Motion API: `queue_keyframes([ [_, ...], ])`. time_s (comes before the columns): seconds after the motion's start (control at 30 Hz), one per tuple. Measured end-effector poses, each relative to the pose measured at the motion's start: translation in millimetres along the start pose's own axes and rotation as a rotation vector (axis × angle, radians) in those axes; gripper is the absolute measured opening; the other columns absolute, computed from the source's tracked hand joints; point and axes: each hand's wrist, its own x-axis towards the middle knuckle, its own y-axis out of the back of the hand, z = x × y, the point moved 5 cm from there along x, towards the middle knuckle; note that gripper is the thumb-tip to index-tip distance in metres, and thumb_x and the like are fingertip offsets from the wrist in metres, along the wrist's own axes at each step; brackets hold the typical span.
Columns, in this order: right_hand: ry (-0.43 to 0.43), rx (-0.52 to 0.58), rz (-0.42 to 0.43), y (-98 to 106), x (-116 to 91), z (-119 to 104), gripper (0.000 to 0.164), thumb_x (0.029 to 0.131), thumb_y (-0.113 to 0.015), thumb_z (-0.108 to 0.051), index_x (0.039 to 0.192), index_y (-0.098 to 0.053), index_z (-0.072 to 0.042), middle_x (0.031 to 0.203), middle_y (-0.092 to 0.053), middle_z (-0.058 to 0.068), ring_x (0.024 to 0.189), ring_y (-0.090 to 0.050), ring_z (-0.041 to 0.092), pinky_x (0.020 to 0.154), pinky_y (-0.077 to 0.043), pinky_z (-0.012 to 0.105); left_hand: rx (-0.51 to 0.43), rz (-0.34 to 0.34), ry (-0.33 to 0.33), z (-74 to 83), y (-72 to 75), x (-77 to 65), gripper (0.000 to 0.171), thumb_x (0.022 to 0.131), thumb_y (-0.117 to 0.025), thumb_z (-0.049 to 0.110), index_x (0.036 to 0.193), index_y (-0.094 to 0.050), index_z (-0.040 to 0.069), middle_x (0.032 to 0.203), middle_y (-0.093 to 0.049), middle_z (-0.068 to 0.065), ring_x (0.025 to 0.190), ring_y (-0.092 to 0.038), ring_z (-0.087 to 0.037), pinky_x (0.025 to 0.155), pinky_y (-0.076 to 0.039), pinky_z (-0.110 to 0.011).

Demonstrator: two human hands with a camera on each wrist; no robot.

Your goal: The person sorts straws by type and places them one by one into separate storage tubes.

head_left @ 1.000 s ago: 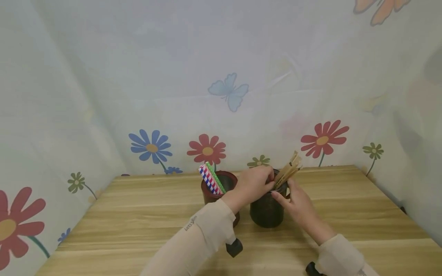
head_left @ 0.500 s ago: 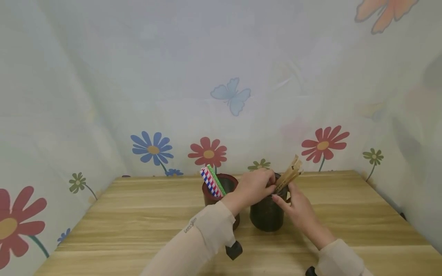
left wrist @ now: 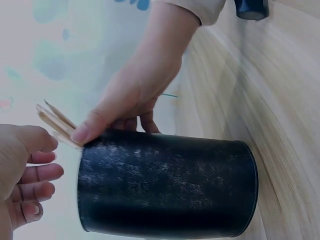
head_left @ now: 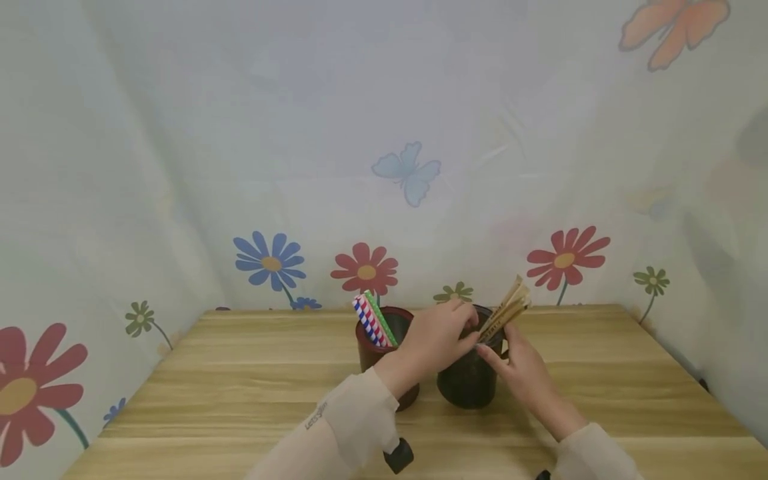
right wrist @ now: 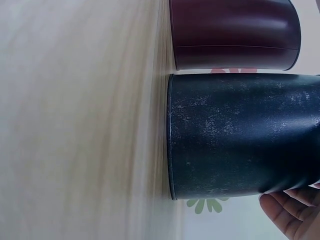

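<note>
A black cylindrical holder (head_left: 471, 383) stands on the table, with several thin tan sticks (head_left: 509, 308), printed with dark lettering, leaning out of its mouth to the right. My right hand (head_left: 531, 373) grips the holder at its right side, thumb at the rim and fingers against the outer wall. Over the left part of the mouth is my left hand (head_left: 438, 337), its fingertips close to the sticks. In the left wrist view the left hand (left wrist: 25, 170) has loosely bent fingers, with nothing visible between them. The holder's inside is mostly hidden.
A dark red holder (head_left: 372, 360) stands just left of the black one, partly behind my left forearm. Striped and green dotted straws (head_left: 373, 323) lean in it. The wooden table (head_left: 270, 373) ends at a flowered backdrop (head_left: 300, 133).
The head view has shifted, so everything sits slightly lower in it. Both hands stay at the black holder's mouth, which looks slightly more tilted. The left hand has barely moved.
</note>
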Motion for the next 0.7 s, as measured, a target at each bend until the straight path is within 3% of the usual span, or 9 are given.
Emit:
queue_keyframes([
  [0.27,0.010,-0.012,0.007,0,1,-2,0.058,0.094,-0.060,-0.037,0.135,-0.040,-0.001,0.120,-0.061,0.024,0.091,-0.062,0.025,0.067,-0.049,0.029,-0.064,0.185,-0.056,0.0,20.3,-29.0,0.017,0.087,-0.070,0.028,0.096,-0.065,0.015,0.089,-0.065,0.004,0.073,-0.061,-0.006,0.061,-0.048,-0.015],
  [0.4,0.005,-0.021,0.010,1,1,-1,0.054,0.094,-0.060,-0.036,0.132,-0.043,-0.002,0.119,-0.062,0.023,0.089,-0.062,0.025,0.067,-0.049,0.029,-0.050,0.251,-0.072,1.1,25.6,-43.1,0.020,0.084,-0.074,0.027,0.096,-0.065,0.014,0.088,-0.065,0.004,0.075,-0.060,-0.005,0.064,-0.050,-0.017],
  [0.7,0.008,0.002,0.014,2,-1,-1,0.053,0.093,-0.061,-0.035,0.132,-0.045,-0.002,0.116,-0.064,0.024,0.086,-0.063,0.022,0.063,-0.048,0.025,-0.022,0.327,-0.104,3.2,16.1,-79.9,0.027,0.074,-0.081,0.029,0.092,-0.066,0.015,0.084,-0.063,0.005,0.075,-0.059,-0.005,0.070,-0.051,-0.018],
])
